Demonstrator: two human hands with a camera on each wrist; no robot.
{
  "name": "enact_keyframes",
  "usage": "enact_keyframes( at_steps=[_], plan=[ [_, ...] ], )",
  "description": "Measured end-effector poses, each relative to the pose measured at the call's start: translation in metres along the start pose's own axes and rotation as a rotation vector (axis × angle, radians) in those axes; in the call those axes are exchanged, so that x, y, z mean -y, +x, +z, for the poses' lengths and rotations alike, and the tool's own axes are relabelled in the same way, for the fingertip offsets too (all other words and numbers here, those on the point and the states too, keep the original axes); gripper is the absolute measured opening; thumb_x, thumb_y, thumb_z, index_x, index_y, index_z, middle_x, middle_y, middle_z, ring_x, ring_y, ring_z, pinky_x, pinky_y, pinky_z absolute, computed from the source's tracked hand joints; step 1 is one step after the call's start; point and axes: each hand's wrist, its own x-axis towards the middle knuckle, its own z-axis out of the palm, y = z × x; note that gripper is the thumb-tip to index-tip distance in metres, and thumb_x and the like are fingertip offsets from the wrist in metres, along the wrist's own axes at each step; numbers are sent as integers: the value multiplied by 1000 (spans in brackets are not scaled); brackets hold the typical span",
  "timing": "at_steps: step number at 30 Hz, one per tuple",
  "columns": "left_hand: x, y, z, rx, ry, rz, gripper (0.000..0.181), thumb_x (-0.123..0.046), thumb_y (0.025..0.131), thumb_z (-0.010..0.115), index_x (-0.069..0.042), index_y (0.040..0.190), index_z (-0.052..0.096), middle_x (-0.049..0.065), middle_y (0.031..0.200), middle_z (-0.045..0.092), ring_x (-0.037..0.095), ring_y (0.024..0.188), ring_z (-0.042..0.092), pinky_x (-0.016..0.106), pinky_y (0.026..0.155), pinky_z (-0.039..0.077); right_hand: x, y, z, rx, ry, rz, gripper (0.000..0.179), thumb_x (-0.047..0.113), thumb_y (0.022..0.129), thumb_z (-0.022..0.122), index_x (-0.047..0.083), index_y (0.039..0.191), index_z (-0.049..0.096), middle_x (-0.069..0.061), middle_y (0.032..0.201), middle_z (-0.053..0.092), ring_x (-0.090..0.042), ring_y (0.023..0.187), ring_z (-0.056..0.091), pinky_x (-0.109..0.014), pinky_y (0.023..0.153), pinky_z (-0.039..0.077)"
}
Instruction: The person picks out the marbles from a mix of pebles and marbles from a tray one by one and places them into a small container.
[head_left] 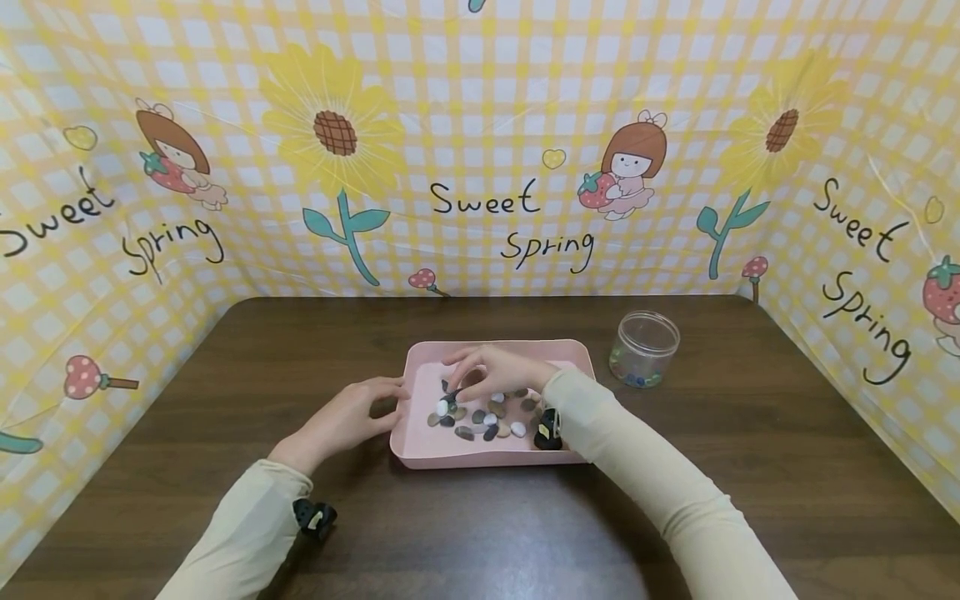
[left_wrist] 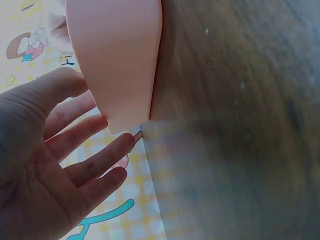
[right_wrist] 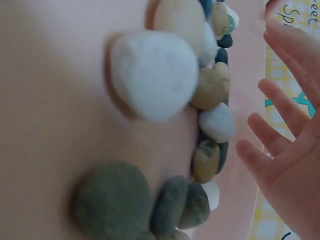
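A pink tray (head_left: 450, 461) holds several smooth pebbles, white, grey, brown and black. My left hand (head_left: 348, 417) is at the tray's left end, its thumb and fingertips against the rim; the ring and little fingers stand free in the left wrist view. Over the tray, my right hand (head_left: 498, 371) reaches across to the left part of the pebbles, thumb and index finger curved down close over a dark pebble (head_left: 447, 422). In the right wrist view its other fingers (right_wrist: 272, 140) are spread. A greenish glass bead (right_wrist: 231, 23) lies among the stones there.
Right of the tray stands a clear open jar (head_left: 645, 346) with several coloured glass beads at its bottom. Brown wooden table (head_left: 187, 417) lies around the tray. A yellow checked cloth (head_left: 480, 108) walls off the back and sides.
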Motion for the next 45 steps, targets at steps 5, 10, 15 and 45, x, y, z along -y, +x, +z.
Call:
enact_keyframes(
  at_steps=[5,10,15,45],
  plan=[
    [0,0,0,-2,4,5,31,-17,88,63,-3,115,64,19,132,56,37,123,51,52,103,40,0,3,5,35,-22,14,14,15,83,70,13,96,74,-9,145,44,-20,137,37,-39,113,31],
    [0,0,0,-5,4,12,30,-16,88,62,-3,115,64,20,131,56,37,123,51,52,103,40,0,5,8,49,-50,4,13,13,82,70,11,95,73,-11,145,44,-22,136,37,-32,107,39],
    [0,0,1,-13,8,24,30,-16,88,62,-2,114,64,20,131,56,37,122,52,52,103,41,0,8,10,51,-49,39,12,13,82,70,11,94,74,-10,145,44,-22,136,38,-28,104,40],
    [0,0,1,-23,14,39,29,-15,87,63,-2,113,65,20,130,57,37,122,52,52,103,41,2,7,5,20,-119,52,7,17,84,69,15,89,73,-8,143,46,-22,135,39,-38,112,34]
  ],
)
